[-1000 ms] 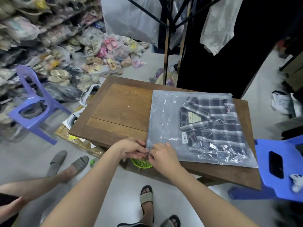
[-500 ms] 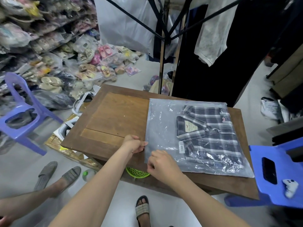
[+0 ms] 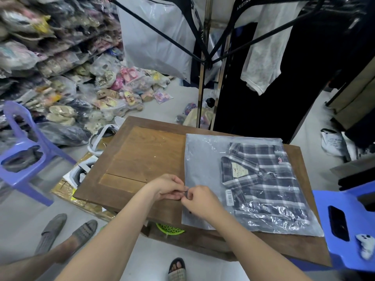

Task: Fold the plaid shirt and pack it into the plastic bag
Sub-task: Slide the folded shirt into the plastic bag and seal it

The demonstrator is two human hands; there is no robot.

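One plastic bag [image 3: 205, 159] is lying flat on one wooden table [image 3: 142, 155], and it is holding one folded plaid shirt [image 3: 267, 179]. The shirt is sitting in the part of the bag to the right of the hands, leaving an unfilled strip of bag between itself and the hands. One cardboard label at the collar and one barcode sticker [image 3: 229, 197] are showing through the plastic.

Two bare hands are meeting at the bag's left edge. The left hand [image 3: 168, 187] is lying on the bare wood just outside that edge, its fingers curled narrow and pinching the rim of the bag. The right hand [image 3: 199, 200] is resting on the bag itself, its fingers likewise drawn together on the same spot, fingertips touching those of the left hand.

The bag's near edge is running close to the table's front edge below the right wrist. Left of and beyond the left hand the tabletop is lying bare. To the far right of the hands one blue stool [image 3: 353, 226] is standing against the table, carrying one dark phone [image 3: 337, 223] and one small white gadget [image 3: 365, 243]. Far left of the hands one purple chair [image 3: 22, 159] is standing on the floor.
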